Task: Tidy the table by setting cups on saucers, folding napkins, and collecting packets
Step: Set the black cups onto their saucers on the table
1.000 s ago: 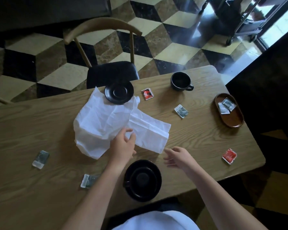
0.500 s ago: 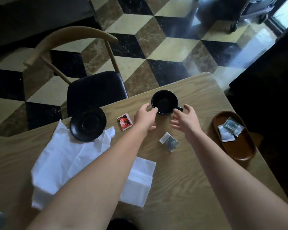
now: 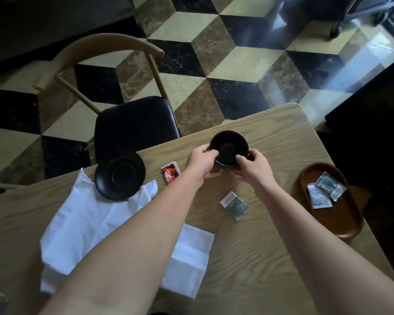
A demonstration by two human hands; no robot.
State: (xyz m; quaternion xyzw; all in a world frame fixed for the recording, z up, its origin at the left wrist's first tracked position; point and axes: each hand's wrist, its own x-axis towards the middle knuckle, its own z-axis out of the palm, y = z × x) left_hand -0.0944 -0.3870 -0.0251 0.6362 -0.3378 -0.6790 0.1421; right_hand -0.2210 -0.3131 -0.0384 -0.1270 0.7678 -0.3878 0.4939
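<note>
Head view shows both hands curled around the black cup [image 3: 228, 148] near the far edge of the table [image 3: 271, 258], the left hand [image 3: 201, 163] on its left side and the right hand [image 3: 253, 165] on its right. I judge the step is setting this cup on its saucer. The next move needs a carry leftward to the empty black saucer [image 3: 120, 175], which lies partly on the white napkin [image 3: 82, 223].

1. I have one view only, a head-worn wide-angle camera looking forward and steeply down onto the wooden table [image 3: 271, 258].
2. It sits close above the table's near side, facing its far edge.
3. Beyond the table, the chair [image 3: 137, 123] and checkered floor [image 3: 214, 64] fill the upper frame.
</note>
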